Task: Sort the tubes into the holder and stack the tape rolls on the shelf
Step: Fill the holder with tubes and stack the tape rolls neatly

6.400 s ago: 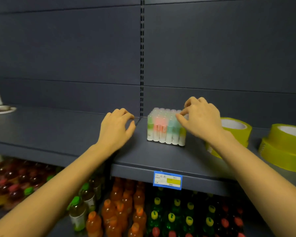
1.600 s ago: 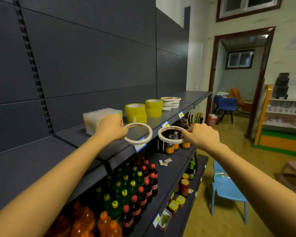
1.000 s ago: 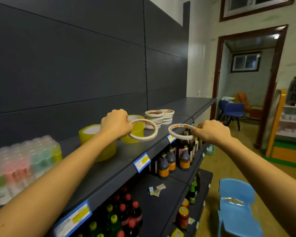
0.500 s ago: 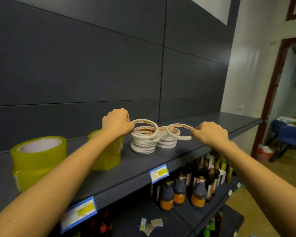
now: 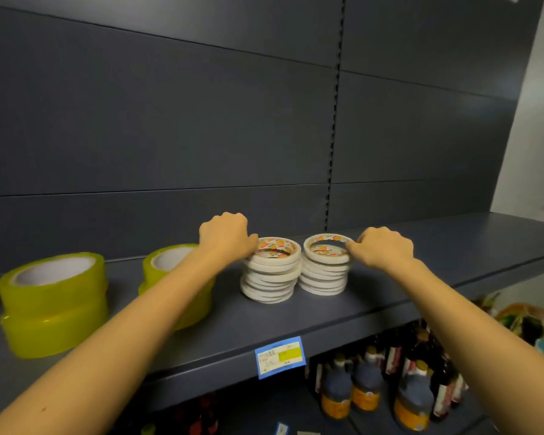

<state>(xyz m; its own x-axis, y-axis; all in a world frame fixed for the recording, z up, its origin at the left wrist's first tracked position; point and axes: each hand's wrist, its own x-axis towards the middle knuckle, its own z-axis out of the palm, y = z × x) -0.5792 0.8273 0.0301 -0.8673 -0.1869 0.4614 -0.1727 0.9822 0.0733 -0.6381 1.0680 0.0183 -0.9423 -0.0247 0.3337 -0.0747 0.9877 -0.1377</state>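
Pinching the left top roll, the left hand hides its fingertips; the right hand pinches the right top roll. Forearm half covers yellow tape.

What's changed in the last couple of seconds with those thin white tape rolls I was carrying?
Each hand carried a thin white tape roll along the dark grey shelf and lowered it onto a white stack. The left hand grips the left roll, the right hand pinches the right roll; neither is let go. The wide yellow tape rolls stayed put.
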